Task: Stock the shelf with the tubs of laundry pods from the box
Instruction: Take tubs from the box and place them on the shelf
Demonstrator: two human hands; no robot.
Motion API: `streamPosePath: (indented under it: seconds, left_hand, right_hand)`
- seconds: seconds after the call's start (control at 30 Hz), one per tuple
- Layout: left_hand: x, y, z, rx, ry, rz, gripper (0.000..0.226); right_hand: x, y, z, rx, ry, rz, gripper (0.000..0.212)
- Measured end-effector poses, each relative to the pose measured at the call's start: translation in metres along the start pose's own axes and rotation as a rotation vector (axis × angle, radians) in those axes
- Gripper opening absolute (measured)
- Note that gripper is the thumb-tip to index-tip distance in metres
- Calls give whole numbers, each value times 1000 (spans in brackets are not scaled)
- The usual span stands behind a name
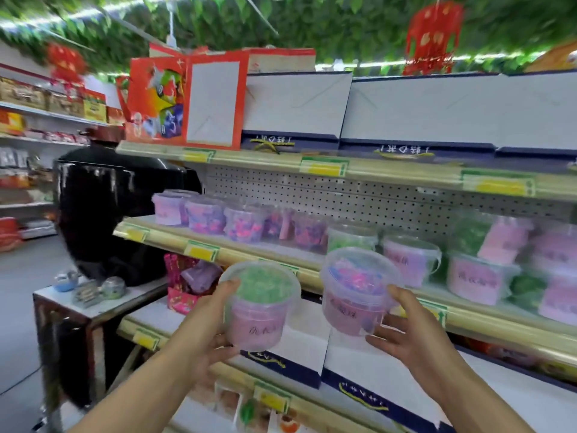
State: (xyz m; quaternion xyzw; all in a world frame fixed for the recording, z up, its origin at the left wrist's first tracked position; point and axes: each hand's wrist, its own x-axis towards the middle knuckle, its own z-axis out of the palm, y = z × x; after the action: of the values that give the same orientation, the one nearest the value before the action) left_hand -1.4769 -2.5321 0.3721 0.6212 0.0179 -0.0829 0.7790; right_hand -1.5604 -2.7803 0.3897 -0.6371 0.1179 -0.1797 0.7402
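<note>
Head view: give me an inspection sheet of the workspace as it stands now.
Surface: middle shelf, bare stretch at its front between the tub rows.
Job's things: green-pod tub and purple-pod tub, both held in front of the shelf; stocked tubs stand on it already. Box: not in view.
Clutter: black appliance on a side table at the shelf's left end, small tins beside it.
Hands: left hand grips the green-pod tub; right hand grips the purple-pod tub.
Cables: nothing seen.
Surroundings: shop aisle, white cartons on the top shelf, red lantern under a leafy ceiling.
</note>
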Motion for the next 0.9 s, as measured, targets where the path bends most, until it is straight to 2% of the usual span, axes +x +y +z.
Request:
streamPosePath:
  seconds: [0.07,0.2,0.3,0.37,0.57,0.7,0.9]
  left_hand:
    - [12,9,-4,-6,4,11,36]
    - [42,26,-16,6,5,31,42]
    - [69,37,-29,25,-4,33,44]
    - [88,46,-37,30,-23,41,38]
    - [142,70,-55,77,-96,56,39]
    - [166,80,-54,106,-196,25,51]
    - [188,86,-35,74,-267,18,34]
  right_hand:
    - [11,-6,11,-11,-31,-16,18]
    - [39,-14,43,-50,-55,-55,24]
    - [61,-17,70,-41,-43,-73,14]
    - [76,-17,87,-38,-19,-66,12]
    - [109,-16,128,-36,85,-39,8]
    - [112,-18,136,-25,163,-48,12]
    - [110,-26,133,-41,242,-10,16]
